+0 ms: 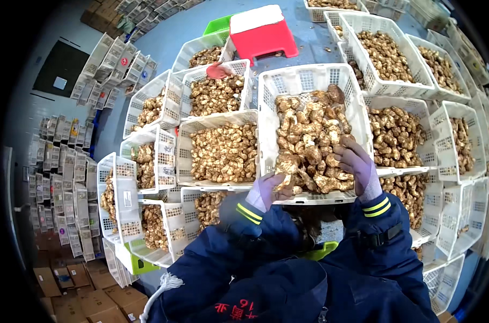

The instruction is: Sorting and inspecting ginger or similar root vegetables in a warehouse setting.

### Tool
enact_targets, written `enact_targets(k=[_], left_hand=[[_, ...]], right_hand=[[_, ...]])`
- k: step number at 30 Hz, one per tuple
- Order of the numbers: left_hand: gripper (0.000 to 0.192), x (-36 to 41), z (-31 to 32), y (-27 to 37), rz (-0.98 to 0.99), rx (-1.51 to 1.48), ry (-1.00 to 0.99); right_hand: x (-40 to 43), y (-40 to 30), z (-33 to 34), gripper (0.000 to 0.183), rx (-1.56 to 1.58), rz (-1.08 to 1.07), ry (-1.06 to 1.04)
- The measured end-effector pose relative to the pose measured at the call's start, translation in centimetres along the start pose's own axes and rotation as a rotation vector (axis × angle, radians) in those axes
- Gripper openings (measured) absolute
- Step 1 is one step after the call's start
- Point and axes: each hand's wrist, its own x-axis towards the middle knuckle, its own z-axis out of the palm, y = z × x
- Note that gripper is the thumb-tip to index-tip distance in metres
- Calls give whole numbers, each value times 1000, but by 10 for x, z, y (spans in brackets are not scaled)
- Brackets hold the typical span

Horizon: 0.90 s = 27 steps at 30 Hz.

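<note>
A white plastic crate (314, 69) of brown-and-cream mushrooms (309, 133) stands right before me. Both my hands wear thin purple gloves. At the crate's near left corner, my left hand (268, 189) has a pale mushroom (285, 181) between thumb and fingers. My right hand (357, 165) is over the near right side of the crate, its fingers spread against the heap with nothing plainly held. The fingers hide some mushrooms there. A large, darker mushroom (335, 94) lies in the far right corner.
On the left, another crate (218, 117) holds smaller mushrooms; behind it, a red glove (218, 71) lies in a crate. More filled crates (390, 87) flank the right. A red stool (262, 36) with a white top stands beyond. Crates are stacked far left, above cardboard boxes (95, 300).
</note>
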Motion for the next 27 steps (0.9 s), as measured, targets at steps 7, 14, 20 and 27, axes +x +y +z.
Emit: enact_targets(k=[7,14,20,27], left_hand=[[22,-4,-12,-10,-1,41,32],[30,2,-36,-31,-199,-34,-159],[42,29,-62,41,61,-121,111],[63,75,-23,156,329,153,90]], right_hand=[[0,-3,4,44,-12,26,9],[2,11,-10,35,-111,-65,-88],[-2,8,-13,24,-206,-171,-103],[-3,11,-13,26,-699,-666,-120]])
